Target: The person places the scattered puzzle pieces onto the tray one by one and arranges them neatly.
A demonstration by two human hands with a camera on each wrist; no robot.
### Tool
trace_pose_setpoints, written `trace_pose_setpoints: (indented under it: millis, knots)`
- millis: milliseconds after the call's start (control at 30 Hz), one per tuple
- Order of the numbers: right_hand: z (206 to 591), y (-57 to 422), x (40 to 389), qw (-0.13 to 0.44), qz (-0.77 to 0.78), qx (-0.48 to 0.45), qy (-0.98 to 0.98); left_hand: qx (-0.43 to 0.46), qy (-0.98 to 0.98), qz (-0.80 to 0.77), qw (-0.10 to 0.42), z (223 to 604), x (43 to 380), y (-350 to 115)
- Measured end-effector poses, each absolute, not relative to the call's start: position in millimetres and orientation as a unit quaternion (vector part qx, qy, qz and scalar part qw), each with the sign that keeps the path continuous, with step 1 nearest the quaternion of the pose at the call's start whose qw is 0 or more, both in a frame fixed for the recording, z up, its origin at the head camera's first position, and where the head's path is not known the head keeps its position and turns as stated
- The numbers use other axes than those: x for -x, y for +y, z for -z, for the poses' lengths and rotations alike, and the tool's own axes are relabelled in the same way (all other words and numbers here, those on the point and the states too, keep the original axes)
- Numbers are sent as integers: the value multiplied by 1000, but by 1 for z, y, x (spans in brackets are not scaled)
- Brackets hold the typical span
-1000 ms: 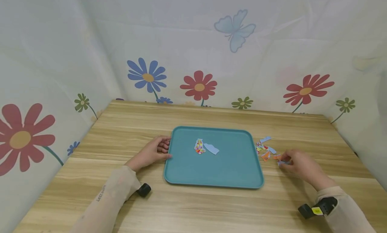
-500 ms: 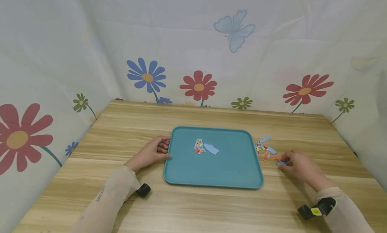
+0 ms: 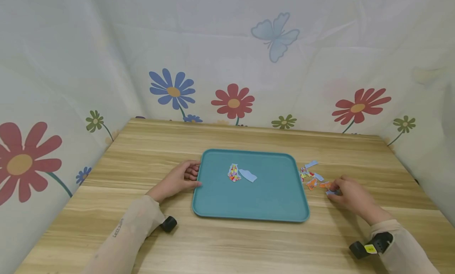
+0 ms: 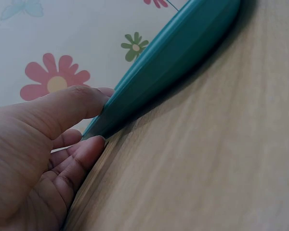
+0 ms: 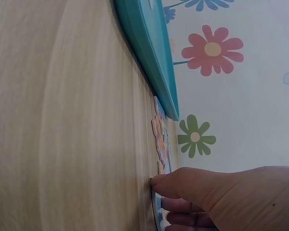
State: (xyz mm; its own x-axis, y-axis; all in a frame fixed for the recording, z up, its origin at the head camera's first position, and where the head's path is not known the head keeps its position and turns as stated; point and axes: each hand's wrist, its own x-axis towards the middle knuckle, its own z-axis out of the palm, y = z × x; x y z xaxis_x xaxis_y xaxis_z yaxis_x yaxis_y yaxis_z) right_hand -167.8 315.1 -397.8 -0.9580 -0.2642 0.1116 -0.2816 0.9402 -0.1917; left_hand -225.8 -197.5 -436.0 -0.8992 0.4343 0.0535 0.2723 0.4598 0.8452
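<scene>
A teal tray lies on the table. My left hand holds its left edge, and in the left wrist view the thumb is on the rim with the fingertips against the side. Two torn-looking paper pieces lie on the tray: a multicoloured piece and a light blue piece. Right of the tray, my right hand pinches a light blue paper piece at the table surface; the fingers hide part of it. An orange paper piece lies just beyond its fingertips.
Several more paper pieces lie close to the tray's right rim, among them an orange piece and a pale blue strip. The wooden table ends at a flowered cloth behind and at both sides.
Hardly anything differs: the right hand stays at the light blue piece and the left hand stays on the tray's edge. The view has shifted very slightly.
</scene>
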Motion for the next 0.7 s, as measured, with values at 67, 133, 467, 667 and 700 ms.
trace_pose_setpoints:
  millis: [67,133,467,667,700]
  knots:
    - [398,316,168,43,-105,-142,-983,-207,850,-477,85,436,226,-197]
    - [399,316,167,46,-108,-145,-982,-205,850,-477,85,436,225,-197]
    - [402,317,165,53,-113,-144,-982,-204,851,-476,84,434,223,-197]
    - [401,316,163,54,-103,-148,-982,-203,852,-476,86,433,222,-197]
    - [400,316,163,55,-102,-150,-982,-202,851,-476,86,432,222,-196]
